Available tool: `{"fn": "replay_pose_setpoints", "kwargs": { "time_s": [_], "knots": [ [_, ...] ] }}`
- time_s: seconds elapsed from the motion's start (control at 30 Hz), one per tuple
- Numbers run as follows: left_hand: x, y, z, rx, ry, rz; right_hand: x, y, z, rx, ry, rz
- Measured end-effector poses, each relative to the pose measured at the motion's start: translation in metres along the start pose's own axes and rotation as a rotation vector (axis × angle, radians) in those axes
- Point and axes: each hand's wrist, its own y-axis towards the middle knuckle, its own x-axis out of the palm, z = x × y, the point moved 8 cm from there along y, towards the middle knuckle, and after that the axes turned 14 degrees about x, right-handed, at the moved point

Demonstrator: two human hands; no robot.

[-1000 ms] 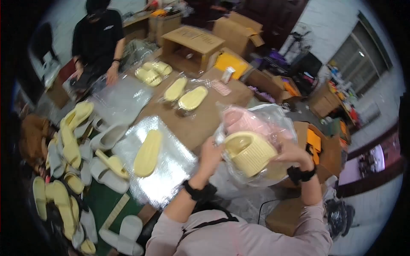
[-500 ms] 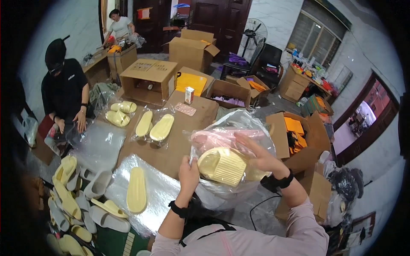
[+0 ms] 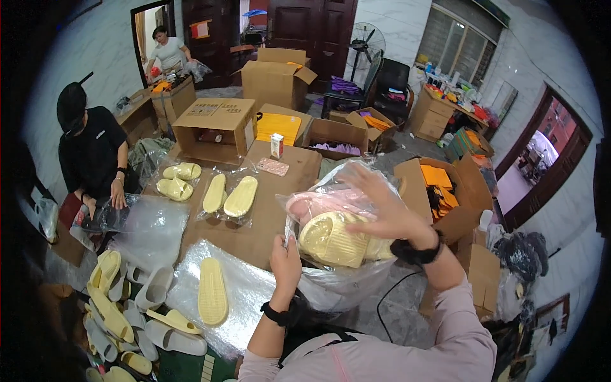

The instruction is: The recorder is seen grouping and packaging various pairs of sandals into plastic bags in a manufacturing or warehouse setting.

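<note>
My left hand (image 3: 285,262) is closed on the near left edge of a large white plastic bag (image 3: 344,290). Inside its mouth lies a yellow slipper (image 3: 332,239) in clear wrapping, with a pink slipper (image 3: 318,202) behind it. My right hand (image 3: 375,197) hovers over the bag, fingers spread, holding nothing. To the left, one yellow slipper (image 3: 212,291) rests sole up on a stack of clear plastic bags (image 3: 245,312). Farther back on the cardboard, a wrapped yellow pair (image 3: 240,196) lies near another wrapped pair (image 3: 178,181).
A heap of yellow and grey slippers (image 3: 153,290) is at the lower left. A person in black (image 3: 95,143) handles plastic at the left; another (image 3: 168,51) stands far back. Around the table stand cardboard boxes (image 3: 216,121), including one with orange packs (image 3: 436,188). A phone (image 3: 272,167) lies on the cardboard.
My right hand has lifted off the slippers in the bag and opened wider. My left hand stays on the bag's edge. The whole view has shifted slightly.
</note>
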Motion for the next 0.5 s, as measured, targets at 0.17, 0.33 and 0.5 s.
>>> {"fn": "replay_pose_setpoints", "kwargs": {
  "time_s": [0.17, 0.33, 0.5],
  "knots": [
    [-0.001, 0.004, 0.013, -0.168, -0.288, -0.012, 0.108, 0.005, 0.030, 0.111, -0.174, -0.346],
    [-0.012, 0.008, -0.009, -0.011, -0.224, 0.108, 0.132, -0.018, 0.033, -0.031, -0.081, -0.422],
    [-0.010, 0.001, 0.007, -0.006, -0.313, 0.051, 0.150, -0.015, 0.036, 0.044, -0.137, -0.509]
  ]
}}
